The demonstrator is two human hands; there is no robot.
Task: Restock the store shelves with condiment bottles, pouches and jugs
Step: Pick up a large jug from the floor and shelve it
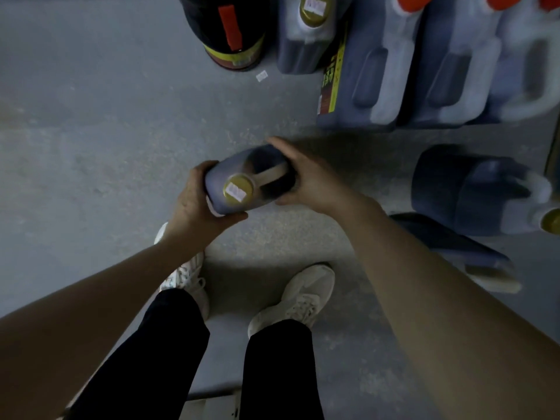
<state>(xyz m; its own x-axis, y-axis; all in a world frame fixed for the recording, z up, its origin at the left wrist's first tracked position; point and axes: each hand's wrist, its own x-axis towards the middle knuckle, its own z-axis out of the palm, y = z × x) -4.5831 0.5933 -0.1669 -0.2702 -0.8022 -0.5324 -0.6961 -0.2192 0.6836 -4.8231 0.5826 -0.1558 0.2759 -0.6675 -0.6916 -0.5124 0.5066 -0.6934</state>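
A dark sauce jug with a gold cap and a pale handle sits upright between my hands, above the grey floor. My left hand grips its left side, fingers curled round the body and thumb under the front edge. My right hand grips the right side beside the handle. Whether the jug rests on the floor or hangs just above it, I cannot tell.
Several large jugs with orange caps stand at the upper right. A gold-capped jug and a black container stand at the top. Two more jugs lie at the right. My shoes are below the held jug.
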